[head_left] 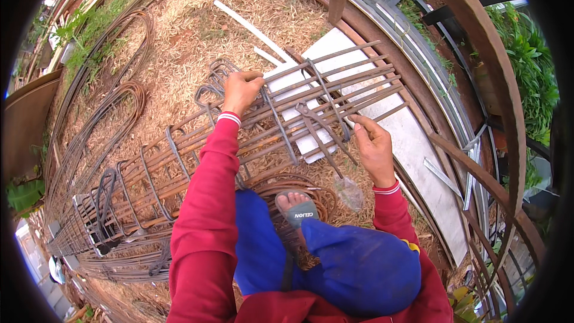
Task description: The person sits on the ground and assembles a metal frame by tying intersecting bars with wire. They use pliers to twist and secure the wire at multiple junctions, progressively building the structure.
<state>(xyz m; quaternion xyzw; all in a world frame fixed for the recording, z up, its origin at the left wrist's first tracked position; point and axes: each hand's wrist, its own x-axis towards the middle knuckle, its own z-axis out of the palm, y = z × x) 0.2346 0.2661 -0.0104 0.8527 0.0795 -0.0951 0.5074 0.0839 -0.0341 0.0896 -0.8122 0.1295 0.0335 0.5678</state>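
Observation:
A cage of rusty rebar rods (359, 75) runs from the far left to the right before me, with bent steel stirrups (326, 87) around it. My left hand (242, 91) is closed in a pinch at the cage's far side, beside a stirrup (277, 113); whatever its fingertips hold is hidden. At the near right side of the rods, my right hand (373, 146) pinches thumb and forefinger together beside another stirrup's lower end. Something small and pale shows at those fingertips, too small to name. Between my hands, a pair of pincers (314, 122) lies across the rods.
Loose stirrups (209, 93) sit beyond my left hand. A clear plastic bag (348, 194) lies near a pincer handle. Pale boards (412, 161) lie under the cage's right end. Bent rebar bundles (128, 93) cover the left ground. A rusty metal frame (508, 84) stands at right.

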